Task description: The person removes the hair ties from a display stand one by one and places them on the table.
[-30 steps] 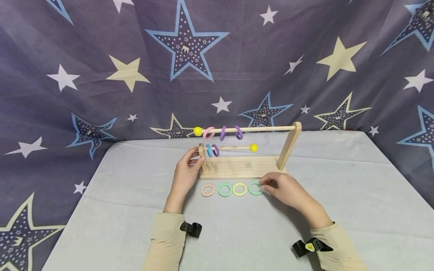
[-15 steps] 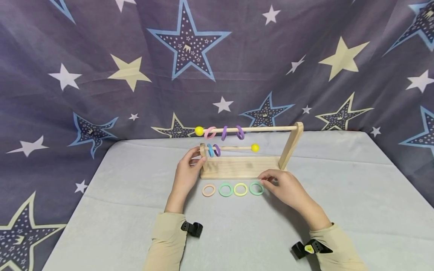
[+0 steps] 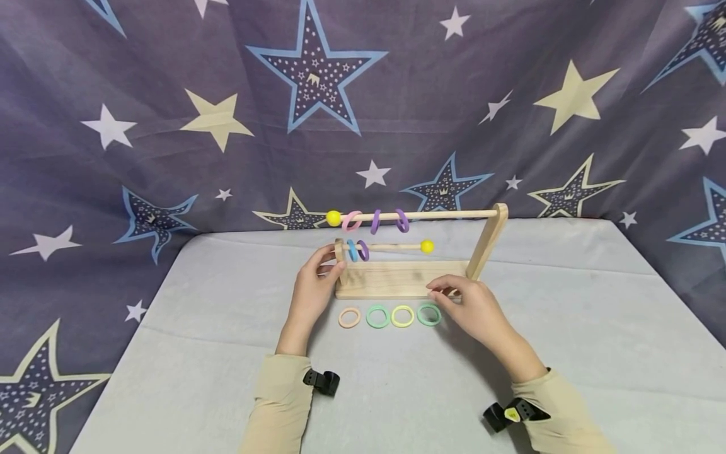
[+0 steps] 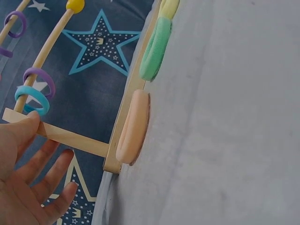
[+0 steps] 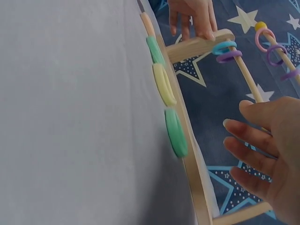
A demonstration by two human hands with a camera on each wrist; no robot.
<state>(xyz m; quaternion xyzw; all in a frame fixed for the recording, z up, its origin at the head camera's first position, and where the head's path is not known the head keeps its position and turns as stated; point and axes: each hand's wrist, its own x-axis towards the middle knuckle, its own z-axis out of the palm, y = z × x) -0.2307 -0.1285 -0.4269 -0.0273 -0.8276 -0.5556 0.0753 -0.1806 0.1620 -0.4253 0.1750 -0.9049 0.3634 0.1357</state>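
Left hand (image 3: 311, 287) clamped on wooden post (image 4: 77, 140) — right hand (image 3: 474, 309) (fingers apart) near round rings (image 5: 176, 133)

Beige sleeves (image 3: 280, 407) bear black wrist cameras (image 3: 328, 383), the right with a yellow patch (image 3: 513, 414).

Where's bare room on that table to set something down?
The table lies bare left of the left hand, right of the stand, and between the sleeves, nearer than the four rings. It's crowded between that hand and the right hand, where the rings line the stand's front.
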